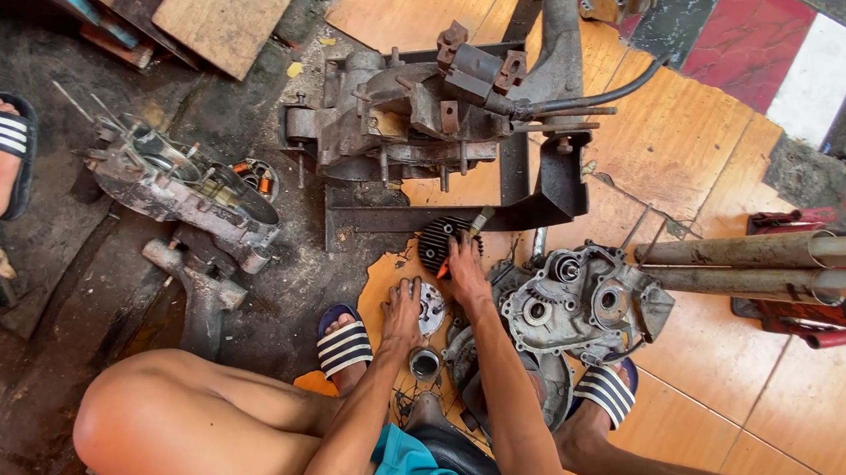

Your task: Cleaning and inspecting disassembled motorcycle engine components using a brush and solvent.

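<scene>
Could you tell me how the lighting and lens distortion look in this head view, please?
Head view: soft daylight, brightest on the orange floor tiles, dim over the grimy left floor; wide-angle lens bows the metal pipes; both hands and the engine casing appear sharp.

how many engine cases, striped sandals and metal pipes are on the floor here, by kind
Engine cases and blocks: 3, at left, at top centre and at right
Striped sandals: 3, at far left and on the person's two feet
Metal pipes: 2
Total: 8
</scene>
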